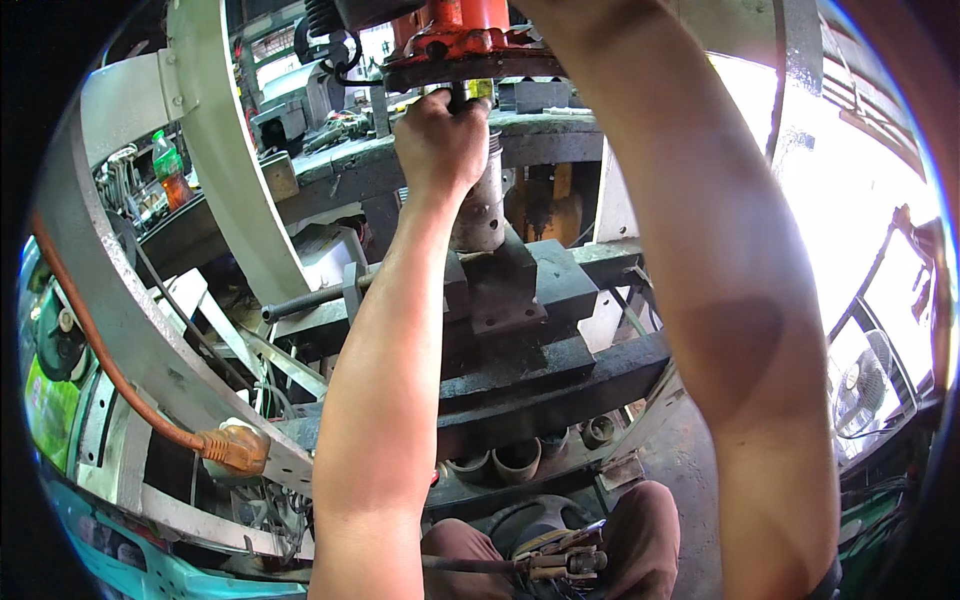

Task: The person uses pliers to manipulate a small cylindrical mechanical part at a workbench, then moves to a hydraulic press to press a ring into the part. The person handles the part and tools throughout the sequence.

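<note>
My left hand (440, 145) is raised just under an orange press head (465, 40) at the top of the head view. Its fingers close around a short metal rod (459, 97) that stands upright beneath the head's dark lower plate (480, 68). Below and partly behind the hand, a grey metal cylinder (483, 208) with holes in its side stands on dark steel blocks (510, 285). My right forearm (750, 310) reaches up past the right side of the press head; the hand itself lies beyond the upper edge.
A threaded bar (310, 302) sticks out left of the blocks. An orange cable (120, 375) runs down the grey frame (205, 140). Behind, a workbench (555, 142) holds tools and a green-capped bottle (170, 175). Metal rings (517, 460) sit on a lower shelf; a fan (862, 385) stands at right.
</note>
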`<state>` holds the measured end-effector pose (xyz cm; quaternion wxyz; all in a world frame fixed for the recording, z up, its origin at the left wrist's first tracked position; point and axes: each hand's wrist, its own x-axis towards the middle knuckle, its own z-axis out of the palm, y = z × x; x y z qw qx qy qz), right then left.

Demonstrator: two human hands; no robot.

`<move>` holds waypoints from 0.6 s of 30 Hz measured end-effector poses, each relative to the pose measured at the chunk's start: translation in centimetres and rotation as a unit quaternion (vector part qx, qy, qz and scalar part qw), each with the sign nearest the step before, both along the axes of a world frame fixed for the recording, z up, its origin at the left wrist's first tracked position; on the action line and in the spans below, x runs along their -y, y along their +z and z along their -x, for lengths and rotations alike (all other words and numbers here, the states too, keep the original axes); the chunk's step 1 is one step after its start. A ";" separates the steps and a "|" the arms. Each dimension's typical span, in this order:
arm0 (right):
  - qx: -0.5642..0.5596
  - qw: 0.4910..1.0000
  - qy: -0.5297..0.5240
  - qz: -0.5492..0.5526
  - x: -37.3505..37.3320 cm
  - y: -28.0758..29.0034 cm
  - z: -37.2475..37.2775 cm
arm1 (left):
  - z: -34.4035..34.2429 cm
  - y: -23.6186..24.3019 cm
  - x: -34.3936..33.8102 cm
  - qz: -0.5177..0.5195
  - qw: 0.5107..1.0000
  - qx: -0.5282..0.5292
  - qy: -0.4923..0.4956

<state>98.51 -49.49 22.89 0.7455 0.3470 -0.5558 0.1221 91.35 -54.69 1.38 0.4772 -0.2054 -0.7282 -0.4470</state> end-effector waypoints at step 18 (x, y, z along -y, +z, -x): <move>0.139 0.966 0.181 0.118 1.3 -0.5 0.1 | 7.0 -2.5 2.3 0.019 0.997 -0.066 -0.038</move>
